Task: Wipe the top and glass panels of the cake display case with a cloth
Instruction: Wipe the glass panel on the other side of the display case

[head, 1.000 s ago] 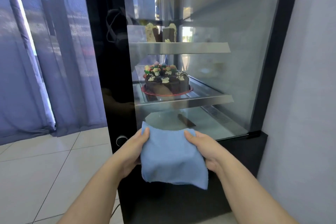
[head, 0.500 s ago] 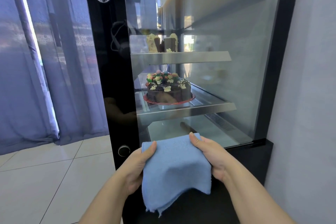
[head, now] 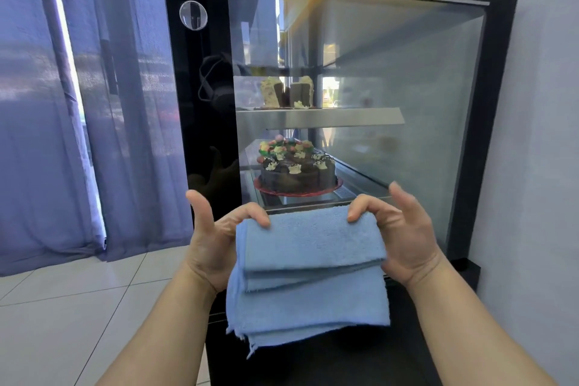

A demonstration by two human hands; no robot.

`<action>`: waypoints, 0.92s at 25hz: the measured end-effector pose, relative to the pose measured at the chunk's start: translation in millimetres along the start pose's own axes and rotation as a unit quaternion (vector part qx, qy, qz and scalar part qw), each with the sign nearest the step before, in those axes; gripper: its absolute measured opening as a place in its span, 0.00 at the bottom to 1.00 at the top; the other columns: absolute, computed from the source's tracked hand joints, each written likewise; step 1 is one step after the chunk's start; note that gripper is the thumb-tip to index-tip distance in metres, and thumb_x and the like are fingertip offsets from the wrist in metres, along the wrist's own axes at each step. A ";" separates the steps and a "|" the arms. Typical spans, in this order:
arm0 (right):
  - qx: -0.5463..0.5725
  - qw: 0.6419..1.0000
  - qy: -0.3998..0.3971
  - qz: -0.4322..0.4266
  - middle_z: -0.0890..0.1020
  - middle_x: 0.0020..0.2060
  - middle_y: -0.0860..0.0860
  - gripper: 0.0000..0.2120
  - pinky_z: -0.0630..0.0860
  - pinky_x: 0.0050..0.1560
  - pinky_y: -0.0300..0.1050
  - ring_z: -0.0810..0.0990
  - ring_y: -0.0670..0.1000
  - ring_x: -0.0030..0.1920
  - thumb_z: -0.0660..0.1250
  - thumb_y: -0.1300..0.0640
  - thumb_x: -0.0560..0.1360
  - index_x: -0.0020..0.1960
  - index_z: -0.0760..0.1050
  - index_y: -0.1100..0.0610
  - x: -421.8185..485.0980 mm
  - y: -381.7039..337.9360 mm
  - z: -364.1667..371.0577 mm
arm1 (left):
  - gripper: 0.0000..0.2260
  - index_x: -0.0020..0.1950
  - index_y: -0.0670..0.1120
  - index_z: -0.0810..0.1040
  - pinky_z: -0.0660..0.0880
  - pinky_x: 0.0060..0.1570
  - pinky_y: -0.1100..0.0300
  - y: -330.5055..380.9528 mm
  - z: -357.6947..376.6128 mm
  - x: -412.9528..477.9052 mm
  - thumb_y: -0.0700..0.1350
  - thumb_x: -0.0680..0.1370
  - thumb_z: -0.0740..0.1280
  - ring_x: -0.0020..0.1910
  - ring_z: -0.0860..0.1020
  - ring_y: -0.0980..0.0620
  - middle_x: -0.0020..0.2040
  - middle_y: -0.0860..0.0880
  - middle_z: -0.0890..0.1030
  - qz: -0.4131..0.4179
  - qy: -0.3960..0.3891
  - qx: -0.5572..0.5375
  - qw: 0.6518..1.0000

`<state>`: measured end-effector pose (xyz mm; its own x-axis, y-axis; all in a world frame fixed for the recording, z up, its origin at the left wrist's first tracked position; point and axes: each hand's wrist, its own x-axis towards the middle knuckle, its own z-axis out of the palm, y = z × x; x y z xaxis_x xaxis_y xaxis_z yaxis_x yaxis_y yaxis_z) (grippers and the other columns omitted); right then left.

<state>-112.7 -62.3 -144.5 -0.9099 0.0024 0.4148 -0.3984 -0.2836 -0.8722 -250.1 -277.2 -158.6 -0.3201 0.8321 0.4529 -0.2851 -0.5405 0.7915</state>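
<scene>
The blue cloth, loose 0.5 s ago, is doubled into a pad, top corners gripped by left hand and right hand. It is held before the glass panel; wiping is judged unstarted

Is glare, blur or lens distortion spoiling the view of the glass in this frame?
Head view: the glass panel carries hazy reflections; the glossy black frame mirrors the person; wide-angle bends its edges; the gap between curtains is blown out; cloth and cake are sharp.
</scene>
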 end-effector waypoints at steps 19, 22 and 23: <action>-0.082 0.973 0.184 0.114 0.85 0.47 0.52 0.17 0.80 0.43 0.42 0.83 0.49 0.44 0.66 0.48 0.71 0.55 0.78 0.56 2.2 23.6 3.4 | 0.25 0.56 0.46 0.79 0.76 0.53 0.52 -10.3 19.6 6.0 0.62 0.67 0.64 0.51 0.82 0.47 0.51 0.47 0.84 -0.150 0.244 0.191 0.939; -0.049 0.923 0.216 0.315 0.85 0.48 0.57 0.20 0.80 0.43 0.45 0.84 0.54 0.46 0.61 0.46 0.77 0.59 0.77 0.61 -53.2 109.2 0.5 | 0.27 0.62 0.42 0.76 0.75 0.57 0.45 -87.0 -2.0 -56.6 0.59 0.70 0.64 0.52 0.82 0.44 0.53 0.42 0.83 -0.321 0.287 0.121 0.894; -0.061 0.907 0.221 0.354 0.85 0.49 0.56 0.21 0.80 0.44 0.46 0.84 0.55 0.48 0.60 0.45 0.77 0.60 0.76 0.60 -68.4 126.5 -0.3 | 0.26 0.63 0.42 0.75 0.75 0.57 0.45 -106.4 -8.0 -74.4 0.58 0.73 0.63 0.52 0.82 0.43 0.53 0.42 0.83 -0.351 0.298 0.109 0.881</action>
<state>-100.9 -98.1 -283.3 -0.8894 0.2522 -0.3813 0.3189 -0.2555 -0.9127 -203.2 -282.6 -279.8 -0.5694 0.7038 -0.4248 -0.4431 0.1725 0.8797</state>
